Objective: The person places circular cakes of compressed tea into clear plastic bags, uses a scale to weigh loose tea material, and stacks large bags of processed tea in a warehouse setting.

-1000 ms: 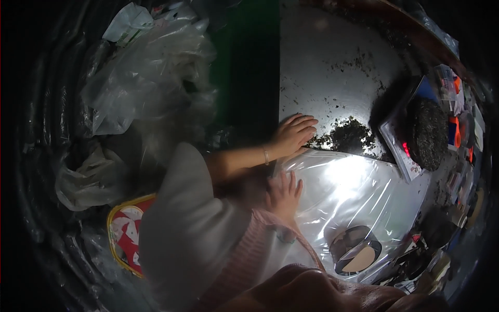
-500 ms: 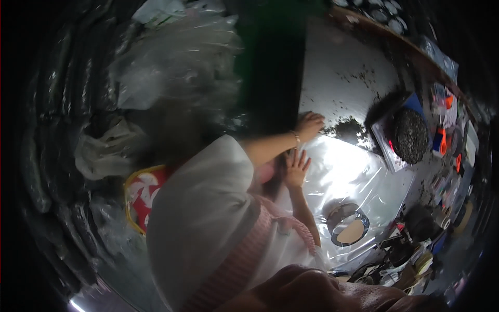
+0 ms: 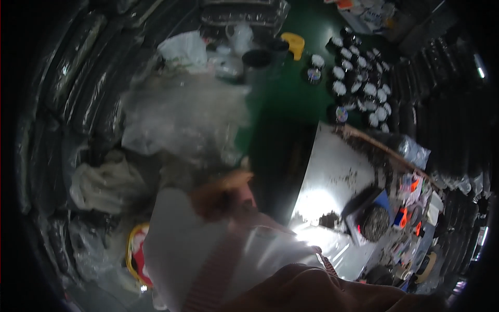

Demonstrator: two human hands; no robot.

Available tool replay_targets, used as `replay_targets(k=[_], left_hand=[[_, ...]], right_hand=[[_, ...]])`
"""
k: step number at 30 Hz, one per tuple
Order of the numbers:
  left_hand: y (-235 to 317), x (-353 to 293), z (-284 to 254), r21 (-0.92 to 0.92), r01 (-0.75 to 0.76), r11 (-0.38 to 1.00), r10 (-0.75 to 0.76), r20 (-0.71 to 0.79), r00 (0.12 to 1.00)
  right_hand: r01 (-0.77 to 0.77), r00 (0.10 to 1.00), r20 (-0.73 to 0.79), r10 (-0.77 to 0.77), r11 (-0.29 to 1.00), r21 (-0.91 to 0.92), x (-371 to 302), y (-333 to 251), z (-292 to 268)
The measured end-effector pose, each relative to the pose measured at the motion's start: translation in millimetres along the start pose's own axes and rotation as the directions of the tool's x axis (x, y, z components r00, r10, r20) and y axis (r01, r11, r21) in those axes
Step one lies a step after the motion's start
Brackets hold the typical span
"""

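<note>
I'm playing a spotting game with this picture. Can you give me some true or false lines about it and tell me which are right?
1. A shiny metal table has dark crumbs on it. True.
2. The floor is red. False: it is green.
3. Many small round jars stand on the floor. True.
4. A yellow thing lies on the metal table. False: it sits on the floor, far from the table.
5. Both hands press flat on the table. False: the one blurred hand in view is off the table, over a clear plastic bag.
</note>
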State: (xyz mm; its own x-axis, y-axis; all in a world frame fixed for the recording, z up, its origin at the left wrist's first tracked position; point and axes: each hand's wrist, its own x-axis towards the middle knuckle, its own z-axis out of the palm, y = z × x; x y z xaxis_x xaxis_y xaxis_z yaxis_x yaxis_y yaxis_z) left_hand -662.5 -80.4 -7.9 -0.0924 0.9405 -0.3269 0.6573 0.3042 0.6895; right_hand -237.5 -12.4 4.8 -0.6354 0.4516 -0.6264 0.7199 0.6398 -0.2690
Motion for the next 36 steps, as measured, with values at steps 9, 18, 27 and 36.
replay_targets(k=[9,18,27,36], left_hand=[[-46,14,-240,0.090,0.251,0.964,-0.252,0.000,0.968],[-155,52,-244,-0.148,0.347,0.926,-0.377,-0.337,0.863],[-169,125,-280,-0.412,0.630,0.658,-0.699,-0.023,0.715],[-154,169,-313,-0.676,0.589,0.443,-0.856,-0.124,0.502]], right_hand=[[0.076,0.981,-0.188,-0.045,0.985,0.158,184,-41,-232],[0.387,0.852,-0.451,-0.266,0.900,0.201,498,-188,-623],[0.644,-0.135,-0.924,-0.359,0.676,-0.357,759,-358,-1081],[0.338,0.397,-0.917,0.041,0.922,0.187,855,-430,-1229]])
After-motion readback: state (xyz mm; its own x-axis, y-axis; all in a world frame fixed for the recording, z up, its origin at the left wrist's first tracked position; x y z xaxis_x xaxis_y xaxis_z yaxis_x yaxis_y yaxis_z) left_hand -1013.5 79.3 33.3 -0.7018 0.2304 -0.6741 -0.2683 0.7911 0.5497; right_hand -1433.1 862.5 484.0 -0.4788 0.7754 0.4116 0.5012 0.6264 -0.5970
